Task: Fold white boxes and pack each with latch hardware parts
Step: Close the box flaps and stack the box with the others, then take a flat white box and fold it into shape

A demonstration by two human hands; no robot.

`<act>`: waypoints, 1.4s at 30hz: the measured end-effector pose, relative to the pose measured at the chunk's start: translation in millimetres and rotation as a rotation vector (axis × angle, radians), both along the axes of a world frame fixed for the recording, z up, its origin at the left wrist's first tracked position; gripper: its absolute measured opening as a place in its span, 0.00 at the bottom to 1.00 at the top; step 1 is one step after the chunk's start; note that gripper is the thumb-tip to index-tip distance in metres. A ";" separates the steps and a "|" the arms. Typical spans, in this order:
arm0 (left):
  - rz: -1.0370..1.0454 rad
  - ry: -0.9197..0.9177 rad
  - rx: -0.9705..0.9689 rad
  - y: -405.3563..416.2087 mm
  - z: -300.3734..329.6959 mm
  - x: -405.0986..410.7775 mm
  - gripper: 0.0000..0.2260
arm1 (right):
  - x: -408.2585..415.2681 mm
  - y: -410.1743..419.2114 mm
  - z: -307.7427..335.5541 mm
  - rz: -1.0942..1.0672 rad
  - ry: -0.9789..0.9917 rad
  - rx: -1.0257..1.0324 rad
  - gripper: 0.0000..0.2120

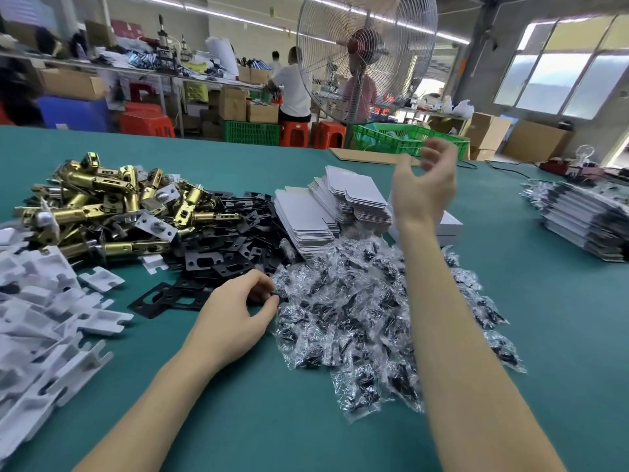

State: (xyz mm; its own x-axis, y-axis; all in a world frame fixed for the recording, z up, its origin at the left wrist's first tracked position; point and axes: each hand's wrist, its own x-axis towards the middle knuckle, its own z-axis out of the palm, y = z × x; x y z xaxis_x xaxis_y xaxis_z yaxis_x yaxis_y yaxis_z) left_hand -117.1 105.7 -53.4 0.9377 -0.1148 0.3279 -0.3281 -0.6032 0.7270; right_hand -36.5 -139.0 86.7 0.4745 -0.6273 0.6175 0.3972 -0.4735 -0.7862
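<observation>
The flat white boxes (326, 206) lie unfolded in slumped stacks near the middle of the green tabletop (272, 420), toward its far edge. One finished white box (449, 226) sits just behind the raised right forearm. In front of the stacks spreads a heap of small clear bags (367, 321) holding dark screws. To the left of the bags lies a pile of black plates (224, 243), and further left, toward the far left side of the tabletop, a mound of brass latches (102, 202). Along the near left edge sits a drift of white plastic inserts (41, 321).

The left hand (238, 315) rests low where the black plates meet the bags, its fingers curled in and its thumb and fingertips closing at the edge of the bag heap; whether it actually pinches a bag cannot be told. The right hand (425, 185) is lifted above the box stacks, blurred, fingers loosely curled and holding nothing. The two hands are well apart.

At the far right edge stands a stack of packed flat bundles (585, 219). Beyond the tabletop rise a large fan (367, 56) and green crates (401, 137).
</observation>
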 end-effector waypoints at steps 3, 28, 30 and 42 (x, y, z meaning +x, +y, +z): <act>0.005 0.031 -0.077 2.0 2.0 -1.3 0.03 | -17.9 62.4 4.6 0.248 -0.151 -0.026 0.07; 0.177 0.098 -0.453 10.6 9.0 1.1 0.05 | -14.1 120.8 -99.1 0.442 0.523 -0.365 0.07; 0.168 0.107 -0.459 10.8 8.5 0.9 0.05 | -13.3 114.2 -96.2 0.426 0.659 -0.413 0.13; 0.147 0.124 -0.474 9.4 8.6 1.7 0.05 | -19.6 114.6 -85.9 0.467 0.707 -0.578 0.31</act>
State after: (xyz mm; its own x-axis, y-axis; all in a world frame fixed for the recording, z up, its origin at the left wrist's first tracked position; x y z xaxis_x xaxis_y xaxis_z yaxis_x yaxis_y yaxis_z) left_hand -115.4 115.0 -44.8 0.9680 0.1559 0.1968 -0.1580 -0.2309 0.9601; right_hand -56.1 -24.4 0.8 0.9678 0.0177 0.2509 0.1729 -0.7712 -0.6126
